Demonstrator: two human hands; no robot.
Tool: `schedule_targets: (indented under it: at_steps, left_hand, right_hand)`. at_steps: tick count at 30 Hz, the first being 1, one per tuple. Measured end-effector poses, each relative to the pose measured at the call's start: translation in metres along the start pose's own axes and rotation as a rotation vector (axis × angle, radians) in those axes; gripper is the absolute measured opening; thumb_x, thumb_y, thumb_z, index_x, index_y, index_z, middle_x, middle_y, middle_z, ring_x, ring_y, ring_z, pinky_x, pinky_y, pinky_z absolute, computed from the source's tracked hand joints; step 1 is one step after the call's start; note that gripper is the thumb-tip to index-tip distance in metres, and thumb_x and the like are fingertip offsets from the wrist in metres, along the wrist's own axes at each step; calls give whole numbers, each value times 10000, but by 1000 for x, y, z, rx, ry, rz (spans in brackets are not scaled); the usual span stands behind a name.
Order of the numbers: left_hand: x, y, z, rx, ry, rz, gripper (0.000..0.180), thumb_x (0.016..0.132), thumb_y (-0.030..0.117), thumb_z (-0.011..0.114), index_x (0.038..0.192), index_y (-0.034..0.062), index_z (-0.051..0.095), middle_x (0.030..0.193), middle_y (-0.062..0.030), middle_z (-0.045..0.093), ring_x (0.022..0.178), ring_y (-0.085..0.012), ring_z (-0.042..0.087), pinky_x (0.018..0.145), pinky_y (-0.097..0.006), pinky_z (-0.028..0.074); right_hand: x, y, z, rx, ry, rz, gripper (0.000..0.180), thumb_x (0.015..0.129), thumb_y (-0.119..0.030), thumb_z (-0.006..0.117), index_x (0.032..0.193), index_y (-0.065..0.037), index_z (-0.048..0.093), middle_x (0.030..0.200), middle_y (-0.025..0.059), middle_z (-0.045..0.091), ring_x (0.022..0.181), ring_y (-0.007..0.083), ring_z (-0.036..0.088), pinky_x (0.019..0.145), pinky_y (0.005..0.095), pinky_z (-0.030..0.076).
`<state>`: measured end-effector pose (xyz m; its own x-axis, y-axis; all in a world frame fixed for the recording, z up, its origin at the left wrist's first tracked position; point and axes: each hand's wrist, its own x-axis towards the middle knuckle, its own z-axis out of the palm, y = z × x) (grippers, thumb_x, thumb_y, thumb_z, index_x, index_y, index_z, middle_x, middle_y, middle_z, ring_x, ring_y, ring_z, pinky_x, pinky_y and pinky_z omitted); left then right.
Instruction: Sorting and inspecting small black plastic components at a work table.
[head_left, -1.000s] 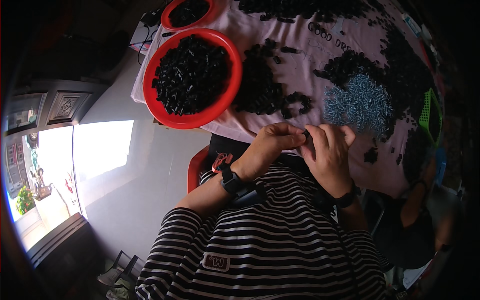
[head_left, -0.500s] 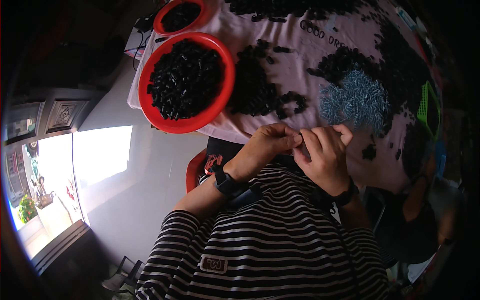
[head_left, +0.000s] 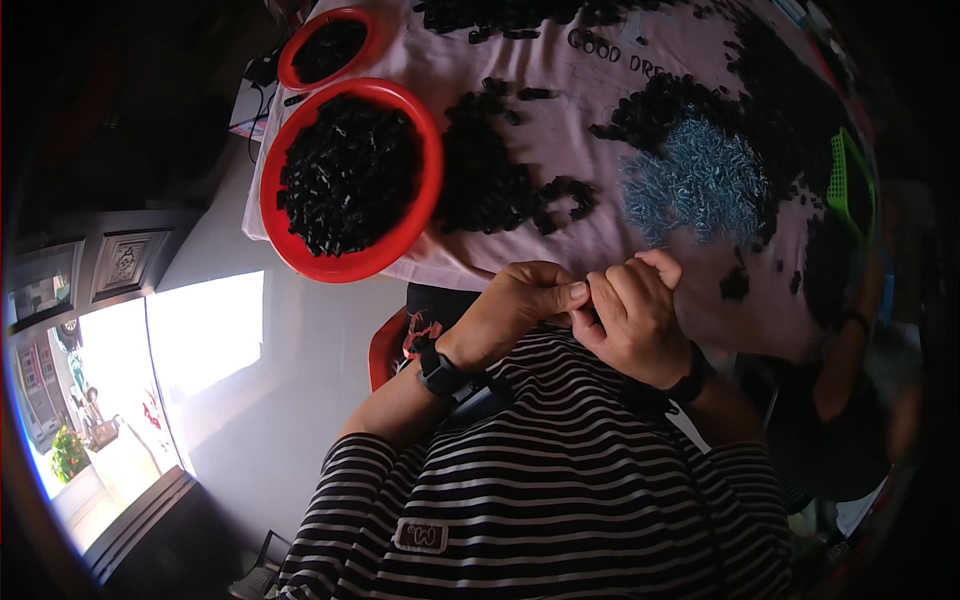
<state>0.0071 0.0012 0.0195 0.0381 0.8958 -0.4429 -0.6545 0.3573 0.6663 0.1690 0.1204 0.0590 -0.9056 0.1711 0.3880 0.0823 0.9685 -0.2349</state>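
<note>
In the head view, the left hand [head_left: 505, 312] and right hand [head_left: 635, 322] are being held with pinching digits nearly meeting, to the near right of the large red basin [head_left: 432, 172]; what, if anything, is being gripped cannot be told. Black plastic pieces [head_left: 350, 178] are being contained by that basin; light, stiff, perhaps slippery handling is being suggested, a pinch across their sides being favoured.
</note>
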Motion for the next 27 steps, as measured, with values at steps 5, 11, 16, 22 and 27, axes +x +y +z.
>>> schedule_targets:
  at_steps: [5,11,16,22,27]
  left_hand:
    - [2,1,4,-15,3,87,309,990,289,723,1072,-9,715,964,-40,729,920,-127,692,890,-285,556]
    - [-1,7,7,-67,-1,46,281,1003,279,710,1057,3,711,930,-6,707,886,-88,663,841,-254,547]
    - [3,16,5,223,36,74,307,995,307,730,999,0,714,861,8,678,812,-66,606,731,-240,495]
    - [8,40,7,365,15,78,308,981,297,749,943,-8,726,805,-8,674,754,-75,601,696,-251,487]
    - [14,58,15,132,-10,132,251,965,247,764,952,-2,739,828,-31,711,766,-94,641,742,-249,516]
  right_hand:
    - [-1,3,0,-40,23,67,388,774,-165,787,1113,-44,641,958,40,564,855,213,607,1007,478,360]
    - [-1,5,-9,-37,13,72,442,752,-169,817,1139,-46,643,985,43,579,868,212,618,1018,494,345]
    - [2,6,-14,-52,-16,60,466,737,-168,834,1144,-41,646,995,48,585,868,212,621,1016,494,347]
    - [12,10,-20,-15,-11,62,466,735,-158,837,1142,-27,652,979,55,592,859,209,622,1007,490,353]
    - [29,13,-26,-107,93,57,467,740,-106,818,1168,-21,655,971,58,597,852,213,611,998,469,366]
